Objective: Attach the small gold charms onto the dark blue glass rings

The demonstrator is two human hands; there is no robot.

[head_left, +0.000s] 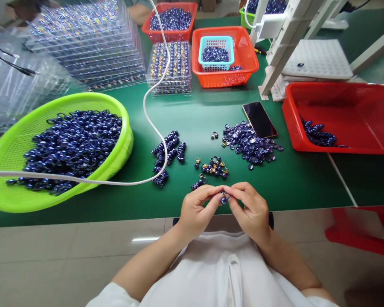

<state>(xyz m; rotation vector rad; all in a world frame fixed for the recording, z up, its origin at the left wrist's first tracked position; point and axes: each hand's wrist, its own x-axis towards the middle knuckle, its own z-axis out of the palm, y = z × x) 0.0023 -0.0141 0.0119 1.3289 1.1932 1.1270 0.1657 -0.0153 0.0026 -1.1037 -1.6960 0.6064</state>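
Note:
Just over the table's front edge, my left hand [197,209] and my right hand [250,208] meet fingertip to fingertip. Both pinch one small glossy dark-blue ball with a thin dark loop [223,199]; its finer parts are hidden by the fingers. Beyond my fingertips lies a small cluster of blue balls with gold-coloured bits [215,166]. A short row of blue pieces [198,182] is close to my left fingers. Farther right is a pile of flat, round blue caps [250,143]. Several coiled rows of blue looped pieces [168,149] lie to the left.
A green basket [128,140] of looped pieces stands left, crossed by a white cable [147,111]. At the back are stacked clear trays [128,47] and red baskets [225,79]. A phone [260,120] touches the cap pile; a red bin [355,111] stands right.

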